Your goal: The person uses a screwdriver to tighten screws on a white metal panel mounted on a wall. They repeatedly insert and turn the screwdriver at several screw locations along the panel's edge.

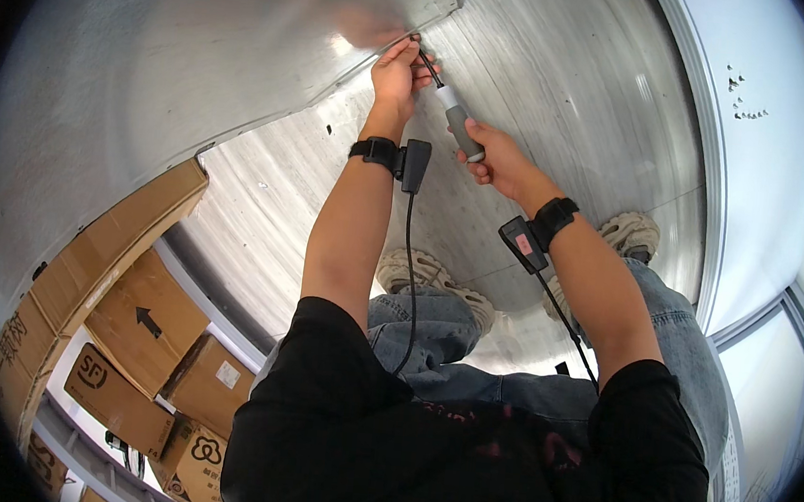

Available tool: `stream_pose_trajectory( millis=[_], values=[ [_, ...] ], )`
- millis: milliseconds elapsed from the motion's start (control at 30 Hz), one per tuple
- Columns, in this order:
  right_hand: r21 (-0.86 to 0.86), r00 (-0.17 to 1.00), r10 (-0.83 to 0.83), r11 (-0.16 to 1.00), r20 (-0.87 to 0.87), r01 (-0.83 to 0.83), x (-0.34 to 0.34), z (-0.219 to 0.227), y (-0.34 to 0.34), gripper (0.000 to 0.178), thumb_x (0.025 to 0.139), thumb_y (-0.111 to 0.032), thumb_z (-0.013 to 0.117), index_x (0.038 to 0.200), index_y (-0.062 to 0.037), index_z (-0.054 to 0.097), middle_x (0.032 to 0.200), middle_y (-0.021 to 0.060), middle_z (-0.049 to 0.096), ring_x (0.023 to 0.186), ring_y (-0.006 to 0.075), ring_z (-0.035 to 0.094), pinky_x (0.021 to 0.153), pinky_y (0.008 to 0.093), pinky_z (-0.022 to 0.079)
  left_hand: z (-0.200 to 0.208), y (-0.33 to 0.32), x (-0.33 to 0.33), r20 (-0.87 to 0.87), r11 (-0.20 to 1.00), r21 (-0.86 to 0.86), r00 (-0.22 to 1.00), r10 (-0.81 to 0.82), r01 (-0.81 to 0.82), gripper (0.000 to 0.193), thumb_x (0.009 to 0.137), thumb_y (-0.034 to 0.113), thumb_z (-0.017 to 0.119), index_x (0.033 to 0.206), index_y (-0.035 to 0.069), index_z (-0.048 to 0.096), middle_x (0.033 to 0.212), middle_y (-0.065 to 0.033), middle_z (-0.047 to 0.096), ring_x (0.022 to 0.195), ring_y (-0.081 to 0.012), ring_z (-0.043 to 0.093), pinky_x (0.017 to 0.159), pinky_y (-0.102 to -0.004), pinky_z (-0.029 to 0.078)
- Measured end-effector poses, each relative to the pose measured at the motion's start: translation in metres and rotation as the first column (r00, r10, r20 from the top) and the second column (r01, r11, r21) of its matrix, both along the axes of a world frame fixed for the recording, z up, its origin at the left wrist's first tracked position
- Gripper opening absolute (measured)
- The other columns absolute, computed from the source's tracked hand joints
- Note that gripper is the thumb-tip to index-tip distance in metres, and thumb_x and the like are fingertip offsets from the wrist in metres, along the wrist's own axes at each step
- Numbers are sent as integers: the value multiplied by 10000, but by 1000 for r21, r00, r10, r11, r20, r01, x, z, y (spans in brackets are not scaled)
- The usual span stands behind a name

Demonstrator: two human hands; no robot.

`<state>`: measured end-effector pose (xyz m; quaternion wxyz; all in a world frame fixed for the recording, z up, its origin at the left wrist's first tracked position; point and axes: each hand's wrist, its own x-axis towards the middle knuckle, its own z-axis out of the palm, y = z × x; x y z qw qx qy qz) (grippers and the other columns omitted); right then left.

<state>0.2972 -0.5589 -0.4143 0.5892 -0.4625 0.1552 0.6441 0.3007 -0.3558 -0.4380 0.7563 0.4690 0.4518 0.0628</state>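
My right hand (pixel 497 155) is wrapped round the grey handle of a screwdriver (pixel 460 122). Its dark shaft slants up and left to the lower edge of a large metal panel (pixel 239 40). At the shaft's tip, my left hand (pixel 400 73) has thumb and forefinger pinched together against that edge. What sits between those fingertips is too small to make out. The other left fingers curl beside the shaft.
Several cardboard boxes (pixel 148 316) stand at the lower left beside the panel. A white wall or door (pixel 760 138) rises on the right. Grey wood-look flooring (pixel 566 85) lies between. Cables (pixel 408 280) hang from black wrist-strapped devices, near my shoes (pixel 437 282).
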Motion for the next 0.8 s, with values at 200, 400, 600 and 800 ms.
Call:
stream_pose_trajectory(
  millis=[200, 400, 600, 800],
  values=[
    [-95, 995, 37, 995, 90, -28, 0, 4, 6, 440, 963, -410, 455, 1209, -45, 475, 753, 38, 553, 491, 86, 417, 442, 256, 365, -1, 1, -2, 0, 1000, -8, 1000, 8, -8, 184, 941, 172, 534, 1061, 39, 579, 815, -99, 659, 636, -182, 665, 489, -232, 520],
    [-295, 901, 225, 948, 372, -115, -6, 8, 21, 471, 921, -370, 543, 1191, 7, 463, 840, 99, 588, 612, 152, 568, 507, 294, 450, 10, -8, -4, -61, 999, 35, 998, 23, -21, 166, 908, 159, 605, 978, 11, 576, 790, -93, 646, 631, -158, 647, 494, -244, 521],
    [-516, 581, 476, 849, 660, -109, -15, 2, 27, 509, 853, -324, 632, 1153, 34, 429, 912, 181, 605, 825, 313, 635, 703, 418, 489, 16, -17, 1, -243, 960, 261, 969, -37, 102, 177, 848, 141, 689, 871, -8, 598, 748, -84, 635, 563, -128, 588, 496, -240, 512],
    [-362, 726, 293, 930, 622, -64, -11, -13, 19, 505, 834, -245, 651, 1193, 2, 395, 972, 156, 587, 819, 182, 621, 660, 346, 503, 14, -13, 5, -218, 991, 104, 974, -63, 87, 94, 900, 77, 593, 912, -16, 586, 770, -102, 647, 644, -172, 655, 525, -266, 542]
  ],
)
